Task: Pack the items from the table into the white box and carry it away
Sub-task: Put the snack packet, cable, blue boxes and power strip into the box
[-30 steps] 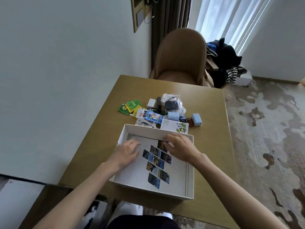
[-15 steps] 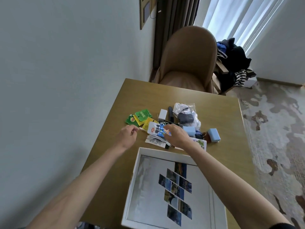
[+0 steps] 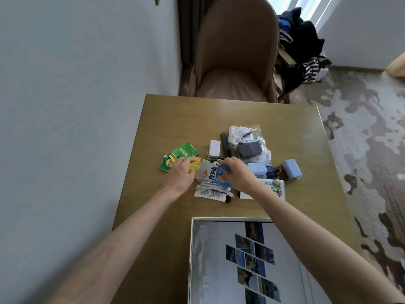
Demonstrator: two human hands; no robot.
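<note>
The white box (image 3: 190,260) lies open at the near table edge, a photo-mosaic sheet flat inside it. Beyond it is the pile of items. My right hand (image 3: 237,174) grips a blue and white snack packet (image 3: 210,173) at the pile's front. My left hand (image 3: 180,174) pinches a yellow sachet (image 3: 195,164) beside it. Around them lie green tea sachets (image 3: 185,150), a white adapter block (image 3: 214,148), a clear bag holding a grey item (image 3: 247,143), two light blue blocks (image 3: 291,168), a white tube (image 3: 212,194) and a printed card (image 3: 275,186).
The wooden table (image 3: 285,119) stands against the wall on the left. A tan chair (image 3: 236,51) is tucked in at its far side. Clothes (image 3: 300,44) are piled on a stand at the back right. Patterned carpet runs along the right.
Both hands left the box and reached forward into the pile. The right hand took hold of the snack packet, and the left hand moved right onto the yellow sachet. The view moved closer.
</note>
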